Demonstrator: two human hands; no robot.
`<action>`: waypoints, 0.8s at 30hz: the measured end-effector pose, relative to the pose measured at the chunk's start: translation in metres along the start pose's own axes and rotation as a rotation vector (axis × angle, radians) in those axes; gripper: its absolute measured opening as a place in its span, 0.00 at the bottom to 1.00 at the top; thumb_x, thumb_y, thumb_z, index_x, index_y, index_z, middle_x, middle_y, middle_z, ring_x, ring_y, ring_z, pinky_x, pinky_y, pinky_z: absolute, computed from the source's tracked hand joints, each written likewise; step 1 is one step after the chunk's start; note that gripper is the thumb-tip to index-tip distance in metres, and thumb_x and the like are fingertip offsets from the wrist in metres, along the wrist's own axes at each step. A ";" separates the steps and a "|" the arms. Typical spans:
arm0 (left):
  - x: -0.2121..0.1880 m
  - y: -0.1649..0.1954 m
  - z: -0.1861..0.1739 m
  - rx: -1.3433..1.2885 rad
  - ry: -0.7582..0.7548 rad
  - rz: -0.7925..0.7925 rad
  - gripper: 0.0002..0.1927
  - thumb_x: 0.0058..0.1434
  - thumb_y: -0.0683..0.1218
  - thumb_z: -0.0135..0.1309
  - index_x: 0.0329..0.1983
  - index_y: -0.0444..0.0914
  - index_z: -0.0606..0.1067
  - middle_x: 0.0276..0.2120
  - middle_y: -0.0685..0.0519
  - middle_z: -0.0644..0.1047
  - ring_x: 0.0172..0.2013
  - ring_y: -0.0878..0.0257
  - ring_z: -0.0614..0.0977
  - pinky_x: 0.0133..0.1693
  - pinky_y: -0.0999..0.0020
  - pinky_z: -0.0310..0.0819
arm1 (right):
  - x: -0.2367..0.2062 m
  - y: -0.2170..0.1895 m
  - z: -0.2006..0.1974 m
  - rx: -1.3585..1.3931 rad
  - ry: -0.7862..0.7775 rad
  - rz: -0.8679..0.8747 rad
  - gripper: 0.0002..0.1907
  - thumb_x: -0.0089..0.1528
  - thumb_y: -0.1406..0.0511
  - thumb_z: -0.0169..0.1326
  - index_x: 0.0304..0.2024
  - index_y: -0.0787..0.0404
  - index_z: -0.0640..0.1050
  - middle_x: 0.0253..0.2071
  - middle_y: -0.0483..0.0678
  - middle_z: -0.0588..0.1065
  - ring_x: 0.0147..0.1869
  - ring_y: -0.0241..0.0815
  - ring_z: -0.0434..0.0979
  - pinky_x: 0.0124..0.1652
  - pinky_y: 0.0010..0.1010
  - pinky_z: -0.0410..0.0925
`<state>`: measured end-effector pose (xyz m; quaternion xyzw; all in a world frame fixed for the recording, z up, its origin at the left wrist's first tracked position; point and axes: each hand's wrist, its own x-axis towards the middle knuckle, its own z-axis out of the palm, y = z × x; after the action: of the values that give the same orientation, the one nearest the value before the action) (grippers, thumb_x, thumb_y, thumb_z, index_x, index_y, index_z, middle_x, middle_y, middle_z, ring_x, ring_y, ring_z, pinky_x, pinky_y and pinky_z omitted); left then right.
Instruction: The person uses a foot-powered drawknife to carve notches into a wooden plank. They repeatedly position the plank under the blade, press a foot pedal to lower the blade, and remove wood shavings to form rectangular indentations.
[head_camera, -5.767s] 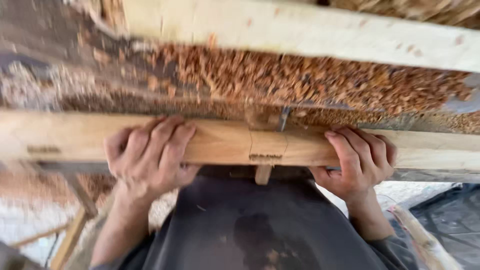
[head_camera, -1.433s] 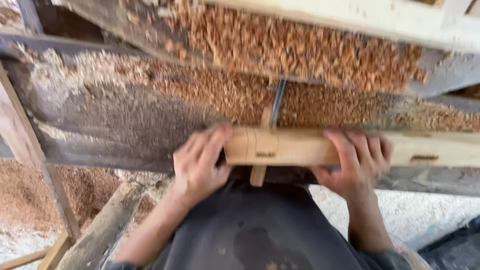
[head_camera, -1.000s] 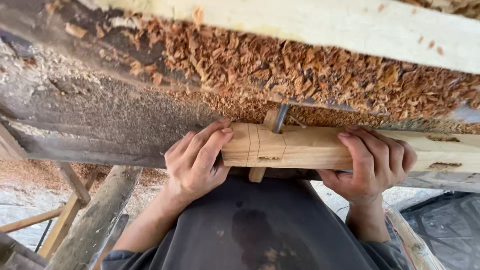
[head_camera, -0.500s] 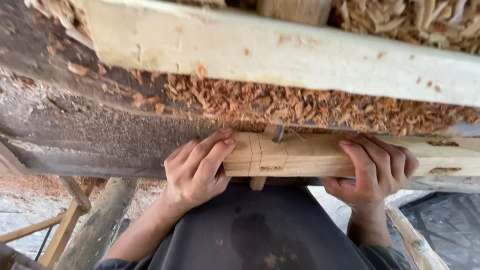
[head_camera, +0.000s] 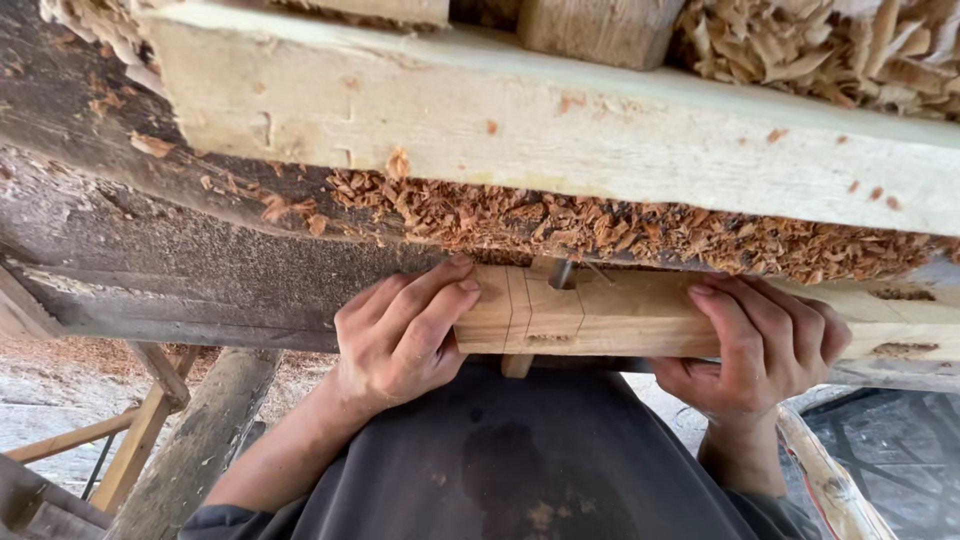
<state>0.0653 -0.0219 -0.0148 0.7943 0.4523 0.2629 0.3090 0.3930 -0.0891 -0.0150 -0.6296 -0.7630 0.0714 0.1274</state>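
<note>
A pale tan wooden bar (head_camera: 640, 315) is showing thin dark pencil lines across its near end. Reddish-brown shavings (head_camera: 620, 225) are lying in a speckled band over a grey, weathered bench (head_camera: 180, 260). A cream-coloured beam (head_camera: 560, 130) is carrying small orange flecks. A dark charcoal shirt (head_camera: 530, 460) is showing faint brownish stains.

I'm seeing a pale squared beam (head_camera: 560, 130) lying across the top, reddish wood shavings (head_camera: 620, 225) piling beneath it, a dark sawdust-dusted workbench (head_camera: 170, 260) sitting below, a slanting wooden leg (head_camera: 195, 440) showing lower left.
</note>
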 end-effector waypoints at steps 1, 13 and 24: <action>0.000 0.000 0.000 0.011 0.006 0.004 0.26 0.50 0.31 0.58 0.53 0.34 0.71 0.50 0.44 0.80 0.36 0.58 0.84 0.37 0.66 0.79 | 0.000 0.000 0.000 -0.006 0.006 -0.006 0.23 0.66 0.42 0.56 0.44 0.52 0.80 0.46 0.45 0.80 0.53 0.47 0.78 0.59 0.45 0.61; 0.006 0.001 0.004 0.066 0.064 -0.004 0.25 0.51 0.29 0.58 0.53 0.34 0.72 0.50 0.44 0.81 0.35 0.59 0.83 0.35 0.68 0.78 | 0.002 0.002 0.000 -0.040 0.001 0.007 0.17 0.63 0.49 0.62 0.45 0.52 0.81 0.47 0.45 0.81 0.53 0.48 0.78 0.58 0.47 0.63; 0.002 0.000 0.011 0.080 0.122 -0.028 0.28 0.50 0.30 0.58 0.56 0.33 0.73 0.50 0.43 0.81 0.39 0.57 0.85 0.39 0.68 0.81 | 0.023 0.000 -0.004 -0.073 0.069 -0.034 0.25 0.63 0.42 0.59 0.43 0.55 0.82 0.43 0.47 0.80 0.47 0.50 0.77 0.53 0.45 0.63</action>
<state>0.0735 -0.0229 -0.0221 0.7822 0.4913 0.2882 0.2525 0.3905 -0.0668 -0.0087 -0.6231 -0.7708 0.0198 0.1317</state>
